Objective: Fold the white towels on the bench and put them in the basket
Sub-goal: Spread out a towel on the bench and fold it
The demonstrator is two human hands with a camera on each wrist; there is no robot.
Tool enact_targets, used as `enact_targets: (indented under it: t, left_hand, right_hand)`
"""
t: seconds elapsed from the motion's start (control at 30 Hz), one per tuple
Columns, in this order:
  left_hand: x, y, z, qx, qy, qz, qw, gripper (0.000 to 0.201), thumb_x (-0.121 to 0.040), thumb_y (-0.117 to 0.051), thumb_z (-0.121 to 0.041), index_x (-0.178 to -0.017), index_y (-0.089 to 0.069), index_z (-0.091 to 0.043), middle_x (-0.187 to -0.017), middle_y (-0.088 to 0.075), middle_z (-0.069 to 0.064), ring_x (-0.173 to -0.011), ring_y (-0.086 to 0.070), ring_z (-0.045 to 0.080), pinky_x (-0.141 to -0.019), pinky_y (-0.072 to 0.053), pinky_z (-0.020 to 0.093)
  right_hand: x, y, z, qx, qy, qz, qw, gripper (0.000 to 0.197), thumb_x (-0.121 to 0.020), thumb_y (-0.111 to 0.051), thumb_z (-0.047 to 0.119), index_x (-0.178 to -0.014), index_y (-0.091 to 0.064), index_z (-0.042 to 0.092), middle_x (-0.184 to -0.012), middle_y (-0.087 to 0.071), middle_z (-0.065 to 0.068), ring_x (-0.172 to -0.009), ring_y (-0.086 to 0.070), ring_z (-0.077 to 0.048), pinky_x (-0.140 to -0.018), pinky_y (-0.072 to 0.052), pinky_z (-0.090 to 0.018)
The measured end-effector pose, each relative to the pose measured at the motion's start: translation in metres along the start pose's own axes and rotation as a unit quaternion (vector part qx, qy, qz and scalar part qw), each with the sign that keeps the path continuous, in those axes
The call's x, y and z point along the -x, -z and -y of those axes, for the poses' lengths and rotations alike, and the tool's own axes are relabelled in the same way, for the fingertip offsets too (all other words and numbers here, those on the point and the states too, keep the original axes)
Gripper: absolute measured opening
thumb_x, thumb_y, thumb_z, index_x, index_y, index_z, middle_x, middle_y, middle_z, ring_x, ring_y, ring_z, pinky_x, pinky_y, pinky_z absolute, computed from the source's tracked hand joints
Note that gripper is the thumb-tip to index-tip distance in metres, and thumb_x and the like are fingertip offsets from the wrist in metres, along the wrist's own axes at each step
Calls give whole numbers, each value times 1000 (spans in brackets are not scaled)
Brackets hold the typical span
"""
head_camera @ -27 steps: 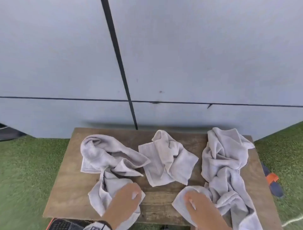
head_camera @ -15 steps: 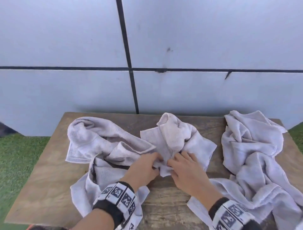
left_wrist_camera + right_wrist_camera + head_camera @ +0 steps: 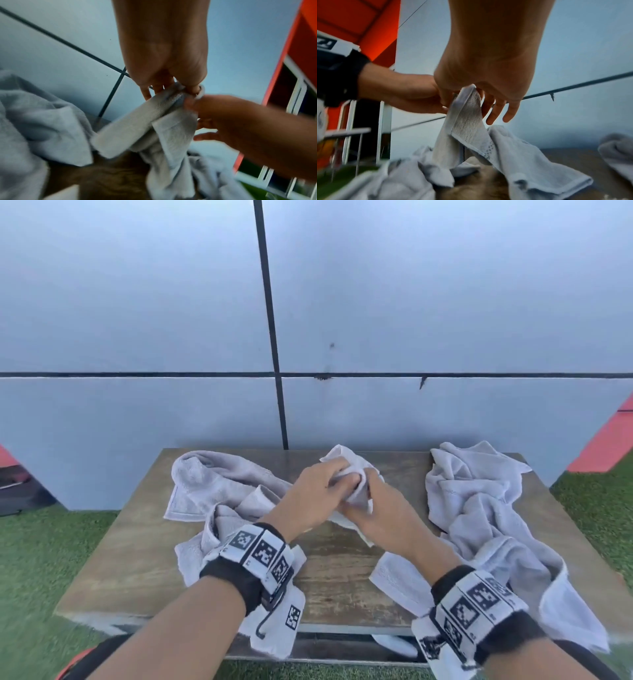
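Three crumpled white towels are on the wooden bench (image 3: 137, 559). Both hands hold the small middle towel (image 3: 346, 460) bunched and raised above the bench top, near the back edge. My left hand (image 3: 329, 484) pinches its top edge between thumb and fingers, as the left wrist view shows with the left hand (image 3: 188, 88) on the towel (image 3: 145, 121). My right hand (image 3: 370, 498) grips the same edge right beside it; in the right wrist view the towel (image 3: 467, 121) hangs from the right hand (image 3: 471, 94). No basket can be made out.
A larger towel (image 3: 212, 484) lies on the bench's left side, its end hanging over the front edge. Another long towel (image 3: 479, 508) covers the right side. A grey panelled wall (image 3: 308, 302) stands just behind the bench. Green turf (image 3: 41, 559) surrounds it.
Both hands left the front ends of the side towels, came together on the middle towel, gripped it and lifted it toward the back of the bench.
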State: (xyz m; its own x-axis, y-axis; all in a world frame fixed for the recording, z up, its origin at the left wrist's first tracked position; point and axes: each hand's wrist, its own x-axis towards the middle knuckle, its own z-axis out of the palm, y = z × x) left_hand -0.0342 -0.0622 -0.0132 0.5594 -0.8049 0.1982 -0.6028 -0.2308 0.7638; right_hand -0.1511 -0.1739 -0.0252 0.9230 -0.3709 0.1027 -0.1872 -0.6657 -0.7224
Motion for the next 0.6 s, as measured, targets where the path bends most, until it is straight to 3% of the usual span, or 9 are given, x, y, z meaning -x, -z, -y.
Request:
enact_targets:
  t: [0.07, 0.13, 0.2, 0.27, 0.33, 0.4, 0.5, 0.6]
  left_hand:
    - [8, 4, -20, -9, -22, 20, 1000, 31, -100, -56, -26, -71, -44, -30, -62, -50, -17, -60, -46, 0, -56, -33, 15]
    - [12, 10, -31, -14, -32, 23, 999, 22, -100, -57, -25, -79, -51, -31, -66, -56, -25, -62, -50, -5, -58, -35, 12]
    - [17, 18, -34, -40, -31, 25, 998, 15, -95, -64, -31, -85, -57, -22, -71, -60, -14, -64, -51, 3, -60, -36, 19]
    - [25, 26, -34, -72, -19, 36, 997, 21, -89, -72, -32, -86, -59, -15, -75, -63, -2, -68, -54, 17, -63, -38, 27]
    - [32, 34, -33, -114, -12, 33, 993, 29, -88, -72, -30, -75, -54, -11, -67, -55, 0, -61, -48, 17, -59, -34, 28]
    - [37, 40, -30, -162, 7, 8, 987, 40, -89, -70, -30, -64, -44, -16, -60, -42, -4, -55, -38, 11, -55, -28, 28]
    - [42, 49, -29, -174, 32, -25, 984, 43, -90, -70, -34, -62, -41, -19, -60, -39, -6, -55, -36, 8, -55, -27, 27]
    - [44, 58, -36, -139, 31, -48, 989, 42, -91, -69, -39, -70, -46, -11, -64, -40, -1, -56, -35, 11, -53, -29, 21]
  right_hand:
    - [7, 8, 5, -12, 6, -26, 1000, 12, -94, -56, 36, -94, -49, 27, -75, -65, 3, -64, -61, -17, -62, -49, -37]
    - [13, 20, 9, 12, 5, -66, 998, 19, -95, -49, 15, -78, -46, 23, -71, -58, 0, -67, -54, -23, -65, -44, -41]
    - [21, 35, 12, 36, 1, -94, 995, 17, -91, -45, 5, -83, -54, 18, -74, -59, 1, -73, -54, -23, -69, -43, -40]
    - [28, 50, 12, 29, 2, -118, 993, 22, -90, -44, 2, -94, -61, 14, -83, -64, 1, -81, -57, -21, -73, -44, -36]
    - [34, 61, 11, 8, -4, -134, 991, 25, -92, -41, 1, -99, -61, 15, -90, -66, 0, -86, -59, -21, -78, -48, -37]
    - [39, 67, 11, 8, -6, -148, 989, 27, -91, -40, 1, -101, -60, 16, -93, -66, 0, -88, -60, -21, -80, -49, -37]
    - [47, 72, 14, 39, -2, -154, 987, 23, -88, -44, 0, -97, -60, 14, -81, -63, 3, -78, -58, -21, -69, -48, -34]
    - [52, 74, 14, 110, -14, -147, 983, 16, -86, -45, 2, -86, -58, 10, -67, -57, 5, -70, -51, -21, -55, -36, -28]
